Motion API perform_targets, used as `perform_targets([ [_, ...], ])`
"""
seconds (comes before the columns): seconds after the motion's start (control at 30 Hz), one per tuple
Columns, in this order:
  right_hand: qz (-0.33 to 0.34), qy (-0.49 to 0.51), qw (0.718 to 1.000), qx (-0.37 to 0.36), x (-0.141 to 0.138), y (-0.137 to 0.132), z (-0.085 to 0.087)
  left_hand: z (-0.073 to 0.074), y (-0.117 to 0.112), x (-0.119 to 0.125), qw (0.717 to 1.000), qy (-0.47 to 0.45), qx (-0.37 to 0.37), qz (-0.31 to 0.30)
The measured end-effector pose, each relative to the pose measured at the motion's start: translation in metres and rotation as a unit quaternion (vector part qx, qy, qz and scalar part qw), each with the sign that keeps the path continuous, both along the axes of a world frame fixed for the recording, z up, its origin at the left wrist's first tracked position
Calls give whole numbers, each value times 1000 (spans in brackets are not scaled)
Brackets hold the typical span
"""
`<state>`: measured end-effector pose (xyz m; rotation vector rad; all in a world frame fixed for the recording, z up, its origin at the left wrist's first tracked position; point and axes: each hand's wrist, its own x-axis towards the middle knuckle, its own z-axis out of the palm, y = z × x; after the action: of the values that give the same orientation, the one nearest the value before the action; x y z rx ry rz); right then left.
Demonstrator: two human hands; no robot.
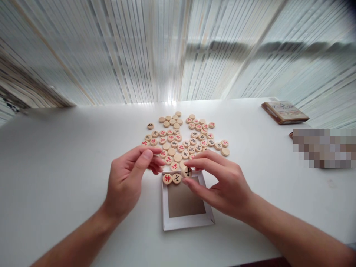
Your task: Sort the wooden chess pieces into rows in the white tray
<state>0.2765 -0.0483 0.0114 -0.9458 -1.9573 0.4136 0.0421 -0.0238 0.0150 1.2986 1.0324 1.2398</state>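
Observation:
Between the thumb and fingers of my right hand (219,181) is a round wooden Chinese chess piece (187,171) with a black character, tilted above the top edge of a shallow white box (187,222). Two more pieces lie in the box's top left corner: a red-lettered piece (167,178) and a black-lettered piece (176,178) beside it. My left hand (130,174) hovers at the box's upper left, fingers loosely bent and apart, with nothing visible in them. Just beyond both hands, many loose pieces (174,165) spread over the table, some face up in red or black, some blank side up.
The white table (69,167) reaches back to a striped curtain (144,55). At the back right lies a flat brown box (285,112) with a picture on its lid. Nearer, a blurred-out object (324,148) sits by the right edge.

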Motion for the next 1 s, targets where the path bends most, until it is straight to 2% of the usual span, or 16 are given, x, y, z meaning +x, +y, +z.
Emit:
perform_targets([
  [0.1,5,-44,999,-15,1,2,-6,-5,9,-4,999,15,4,28],
  [0.3,16,-107,994,-7,0,3,-16,-11,9,3,998,60,12,17],
  [0.53,26,-158,987,-10,-2,7,-24,-14,7,2,997,68,10,18],
  [1.0,32,-141,990,-4,1,6,-22,-13,7,4,998,64,15,13],
])
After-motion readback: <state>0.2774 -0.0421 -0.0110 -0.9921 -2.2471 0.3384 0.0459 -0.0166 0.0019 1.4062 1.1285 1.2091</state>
